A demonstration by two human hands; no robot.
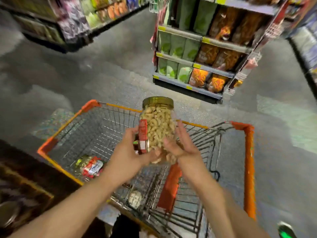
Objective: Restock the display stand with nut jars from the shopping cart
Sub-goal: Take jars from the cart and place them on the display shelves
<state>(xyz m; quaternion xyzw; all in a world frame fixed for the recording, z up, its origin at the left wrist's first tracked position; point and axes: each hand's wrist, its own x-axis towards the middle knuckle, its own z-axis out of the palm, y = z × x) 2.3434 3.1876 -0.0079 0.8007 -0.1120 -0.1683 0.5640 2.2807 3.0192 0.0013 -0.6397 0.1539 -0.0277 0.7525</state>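
Both forearms reach out from the bottom of the view, over the orange-framed wire shopping cart (249, 162). The left hand (127, 150) has its grip curled round the clear plastic jar of cashew nuts with a gold screw lid (158, 127), fingers wrapped at the red label strip on the jar's left side; the writing on that label is too blurred to read. The right hand (182, 143) is flat against the jar's right side, fingers straight and spread, palm touching the plastic near the base. The jar is up in the air above the cart's basket, tilted slightly, lid pointing away from the person.

Down in the cart, at the near left corner of the basket, lies a second jar with a red and white label (90, 166), on its side; its print can't be made out either. An orange plastic flap of the child seat (169, 184) stands in the cart's near section.

Past the cart, grey speckled floor (111, 66). Further on, a grey shelving unit (197, 64) carries green snack bags (178, 47) on the left and orange-brown snack bags (221, 57) on the right, with yellow price tags on the shelf edges, none legible. Far left, another aisle of shelves (51, 21), blurred.
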